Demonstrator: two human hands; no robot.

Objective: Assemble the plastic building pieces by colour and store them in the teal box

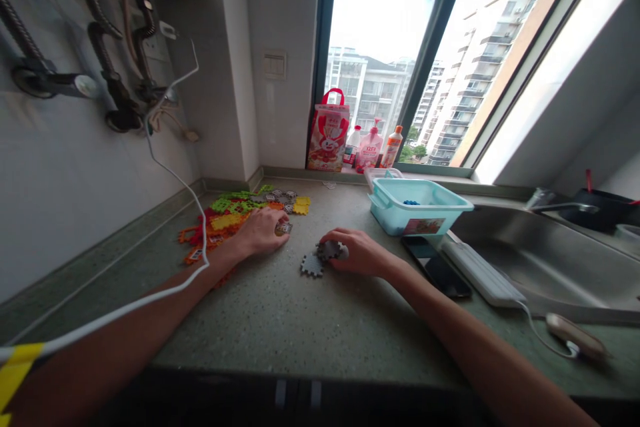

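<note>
My left hand [263, 230] is closed on a small grey puzzle tile [283, 228] with dark print, just right of a heap of tiles. That heap holds orange tiles [195, 255], green tiles [235, 202], yellow tiles [301, 205] and several grey ones, all with notched edges. In my right hand [357, 251] a grey notched puzzle tile [329, 251] is pinched between thumb and fingers. It overlaps another grey tile [312, 265] that lies flat on the counter [280, 327].
A light blue bin [425, 203] with blue pieces inside stands at the back right, beside the sink [550, 260]. Near it lie a phone [436, 267] and a white power strip [483, 275]. A white cable [175, 290] crosses over my left forearm. Bottles [370, 147] line the window sill.
</note>
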